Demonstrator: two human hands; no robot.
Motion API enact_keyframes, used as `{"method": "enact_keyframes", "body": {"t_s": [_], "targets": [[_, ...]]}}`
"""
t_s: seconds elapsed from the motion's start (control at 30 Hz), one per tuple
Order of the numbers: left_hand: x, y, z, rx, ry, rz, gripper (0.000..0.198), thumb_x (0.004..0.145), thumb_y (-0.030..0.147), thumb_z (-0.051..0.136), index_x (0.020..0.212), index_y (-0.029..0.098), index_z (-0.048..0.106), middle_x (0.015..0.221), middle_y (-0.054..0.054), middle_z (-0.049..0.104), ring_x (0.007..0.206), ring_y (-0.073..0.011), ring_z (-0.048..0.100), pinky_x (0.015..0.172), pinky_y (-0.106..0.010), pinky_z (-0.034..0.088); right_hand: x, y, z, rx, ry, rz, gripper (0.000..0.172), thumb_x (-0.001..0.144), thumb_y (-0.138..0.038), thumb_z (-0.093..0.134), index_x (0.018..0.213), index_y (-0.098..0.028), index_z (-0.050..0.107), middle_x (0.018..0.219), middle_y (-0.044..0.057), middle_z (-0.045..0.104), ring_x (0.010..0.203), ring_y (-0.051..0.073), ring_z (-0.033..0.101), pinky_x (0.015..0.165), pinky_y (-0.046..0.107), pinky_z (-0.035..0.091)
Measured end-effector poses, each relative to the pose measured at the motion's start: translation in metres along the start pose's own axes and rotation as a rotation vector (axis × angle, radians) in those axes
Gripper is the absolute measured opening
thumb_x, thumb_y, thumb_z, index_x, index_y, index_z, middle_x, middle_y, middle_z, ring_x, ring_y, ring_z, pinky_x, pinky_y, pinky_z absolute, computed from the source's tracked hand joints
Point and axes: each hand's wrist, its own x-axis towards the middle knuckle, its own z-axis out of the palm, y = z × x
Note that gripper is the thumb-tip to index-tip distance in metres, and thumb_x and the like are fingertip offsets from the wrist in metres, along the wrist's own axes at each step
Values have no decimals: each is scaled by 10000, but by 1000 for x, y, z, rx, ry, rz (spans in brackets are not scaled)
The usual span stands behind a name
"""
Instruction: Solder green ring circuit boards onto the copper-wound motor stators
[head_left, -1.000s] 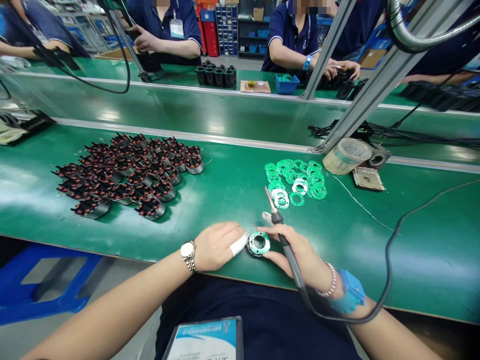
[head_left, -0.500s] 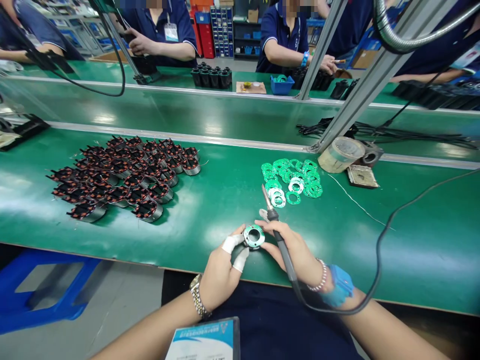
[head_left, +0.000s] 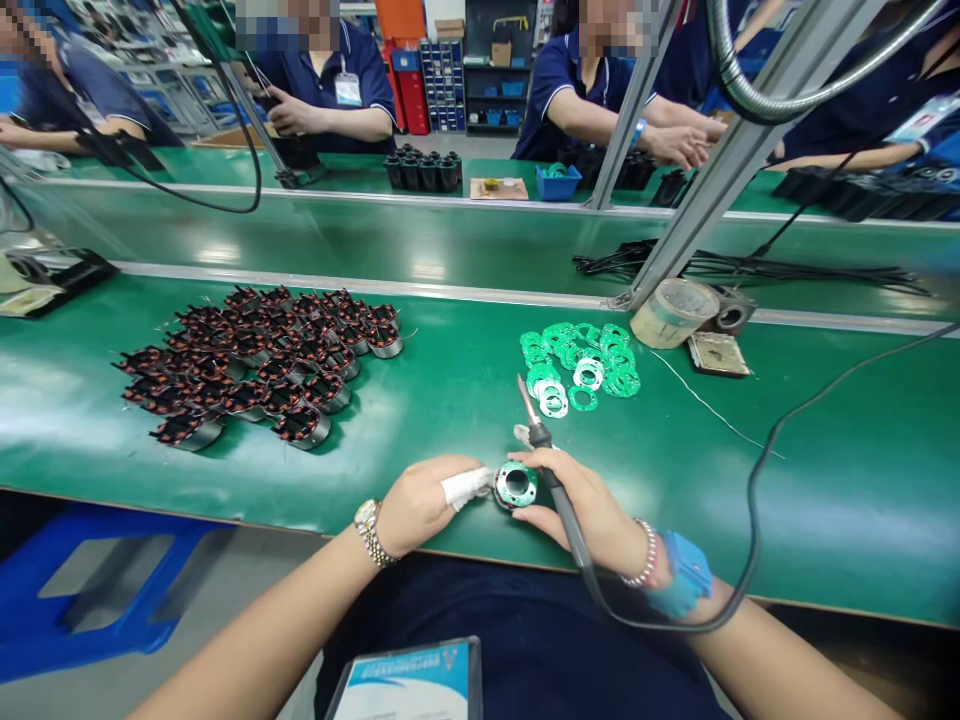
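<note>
My right hand (head_left: 592, 505) grips a motor stator (head_left: 501, 499) between thumb and fingers, with a ring-shaped green circuit board (head_left: 516, 484) facing up on top of it. The same hand carries a soldering iron (head_left: 566, 510), its tip pointing up and away from the board. At the stator's left edge, my left hand (head_left: 427, 500) has its white-taped fingers pinched together; what lies between the fingertips is too small to make out. Beyond my hands lies a pile of loose green ring boards (head_left: 583, 398), a few showing white faces.
Wound stators (head_left: 300, 425) stand in a large group on the left. A round pot (head_left: 673, 312) and a small soldering sponge tray (head_left: 718, 354) sit at back right near a slanted metal post (head_left: 757, 150). The iron's cable (head_left: 756, 500) loops across the right side. Co-workers sit opposite.
My left hand has shifted from holding the stator to a pinch at its left edge, wrist further left. The stator has moved slightly right and down, now held by my right hand.
</note>
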Motion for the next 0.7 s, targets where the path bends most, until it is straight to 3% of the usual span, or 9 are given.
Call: {"method": "enact_keyframes", "body": {"t_s": [0.1,0.2,0.4,0.47,0.63,0.7], "targets": [[2,-7,-1,-55,-67,91,249,848,117,414,1046,143,564,916,-106,659,864,-172,613,748,-301,519,0,0,0,-4,14,-1,450,751,-253,643,1137,-199,419,1060,91,578,968,202,577,861,341,482],[8,-3,3,-83,-54,-16,213,844,122,421,968,148,592,870,-92,659,813,-163,608,729,-296,511,-1,0,1,-9,19,3,448,749,-255,645,1134,-201,424,1060,89,582,963,201,581,860,339,484],[19,29,17,-299,-8,-725,101,785,188,529,793,160,625,727,-28,656,635,-138,615,608,-241,518,-4,3,8,-29,58,-23,431,770,-265,625,1142,-201,417,1115,106,575,1023,207,570,903,345,468],[17,40,20,-429,55,-838,124,800,200,506,822,162,623,742,-27,650,650,-140,617,626,-247,526,-6,4,11,-49,86,-13,431,772,-272,624,1144,-200,419,1108,109,579,1024,213,574,897,346,475],[2,57,22,-427,77,-712,182,795,152,502,952,202,579,924,-48,600,812,-165,592,732,-301,524,-9,2,18,-80,120,-22,425,789,-268,603,1164,-205,413,1129,113,565,1016,218,577,873,346,493],[1,56,23,-378,103,-690,310,747,128,552,1046,204,520,1039,-70,571,846,-175,592,722,-310,534,-2,-1,21,-100,106,-33,408,807,-263,578,1174,-209,409,1145,114,549,1014,215,574,859,342,497]]}}
